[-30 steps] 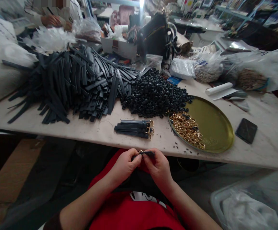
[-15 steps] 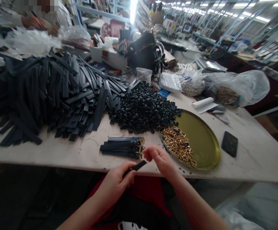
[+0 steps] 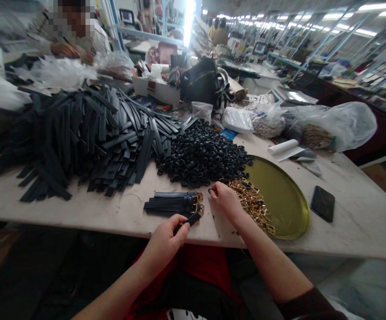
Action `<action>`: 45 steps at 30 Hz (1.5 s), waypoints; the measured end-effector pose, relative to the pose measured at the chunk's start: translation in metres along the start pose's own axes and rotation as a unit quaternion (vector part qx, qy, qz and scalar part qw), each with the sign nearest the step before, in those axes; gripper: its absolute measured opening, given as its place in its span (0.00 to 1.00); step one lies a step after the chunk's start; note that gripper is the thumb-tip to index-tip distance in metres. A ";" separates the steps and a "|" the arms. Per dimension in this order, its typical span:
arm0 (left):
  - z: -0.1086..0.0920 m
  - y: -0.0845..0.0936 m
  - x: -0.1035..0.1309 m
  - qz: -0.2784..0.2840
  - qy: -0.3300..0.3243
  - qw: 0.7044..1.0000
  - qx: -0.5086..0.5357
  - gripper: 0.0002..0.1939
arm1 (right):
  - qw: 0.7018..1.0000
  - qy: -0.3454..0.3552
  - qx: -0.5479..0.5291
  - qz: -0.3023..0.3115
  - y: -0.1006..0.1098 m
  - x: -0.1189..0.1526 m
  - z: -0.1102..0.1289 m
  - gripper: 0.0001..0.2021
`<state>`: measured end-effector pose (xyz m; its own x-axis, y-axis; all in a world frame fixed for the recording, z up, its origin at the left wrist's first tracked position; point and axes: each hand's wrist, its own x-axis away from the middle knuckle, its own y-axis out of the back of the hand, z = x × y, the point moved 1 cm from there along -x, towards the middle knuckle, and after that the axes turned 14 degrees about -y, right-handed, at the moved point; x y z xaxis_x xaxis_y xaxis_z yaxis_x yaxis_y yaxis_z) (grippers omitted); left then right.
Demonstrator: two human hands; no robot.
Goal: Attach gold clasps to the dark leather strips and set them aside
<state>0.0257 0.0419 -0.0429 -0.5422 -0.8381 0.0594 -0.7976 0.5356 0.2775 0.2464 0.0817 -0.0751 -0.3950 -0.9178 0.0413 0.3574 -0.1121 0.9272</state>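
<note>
My left hand (image 3: 169, 235) pinches a dark strap (image 3: 193, 218) between thumb and fingers above the table's front edge. A small black loop (image 3: 210, 191) shows at the fingertips of my right hand (image 3: 224, 201), which is closed on it. Beside that hand rises a heap of black loops (image 3: 202, 153). Several straps with gold buckles (image 3: 173, 204) lie stacked on the table just beyond my left hand. Gold buckles (image 3: 257, 206) cover the left part of a round gold tray (image 3: 291, 195), partly behind my right forearm.
A large pile of dark straps (image 3: 113, 133) fills the left side. A phone (image 3: 322, 203) lies right of the tray. Behind stand a black bag (image 3: 199, 82), a white box (image 3: 157, 91) and plastic-wrapped bundles (image 3: 319, 133). Another person's hand (image 3: 66, 50) shows at the far left.
My right hand has moved away from the strap, up toward the heap, and now holds a black loop. The left hand keeps the strap. The view has shifted slightly.
</note>
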 end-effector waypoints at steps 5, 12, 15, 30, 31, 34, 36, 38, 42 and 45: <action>-0.018 -0.006 0.000 -0.046 -0.075 0.994 -0.070 0.12 | 0.881 -0.070 -0.426 0.193 0.014 0.054 0.017 0.11; -0.026 -0.018 0.025 -0.093 -0.108 0.981 -0.129 0.10 | 0.606 -0.186 -0.701 0.327 0.020 0.112 0.032 0.13; -0.025 -0.020 0.036 -0.111 -0.100 0.980 -0.129 0.10 | 0.606 -0.178 -0.713 0.306 0.019 0.122 0.034 0.13; -0.019 -0.013 0.056 0.019 -0.083 0.996 -0.015 0.10 | 0.779 -0.074 -0.552 0.287 0.023 0.144 0.037 0.13; -0.019 -0.012 0.056 0.020 -0.080 0.997 0.005 0.10 | 0.777 -0.077 -0.554 0.288 0.023 0.144 0.037 0.13; -0.022 -0.008 0.056 0.022 -0.071 0.995 0.065 0.15 | 0.753 -0.088 -0.579 0.301 0.023 0.145 0.038 0.14; -0.024 -0.006 0.056 0.021 -0.060 0.994 0.086 0.14 | 0.716 -0.100 -0.611 0.322 0.021 0.145 0.039 0.16; -0.026 -0.005 0.054 0.019 -0.045 0.993 0.107 0.12 | 0.679 -0.116 -0.638 0.345 0.020 0.146 0.041 0.16; -0.026 -0.004 0.049 0.015 -0.028 0.993 0.113 0.11 | 0.687 -0.141 -0.616 0.359 0.015 0.143 0.044 0.11; -0.021 -0.003 0.045 0.006 -0.026 0.999 0.038 0.12 | 0.716 -0.136 -0.572 0.376 0.011 0.139 0.044 0.16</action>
<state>0.0095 0.0008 -0.0205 -0.5638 -0.8258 0.0116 -0.8073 0.5541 0.2033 0.1587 -0.0307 -0.0425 0.1791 -0.7921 0.5836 0.9536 -0.0062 -0.3011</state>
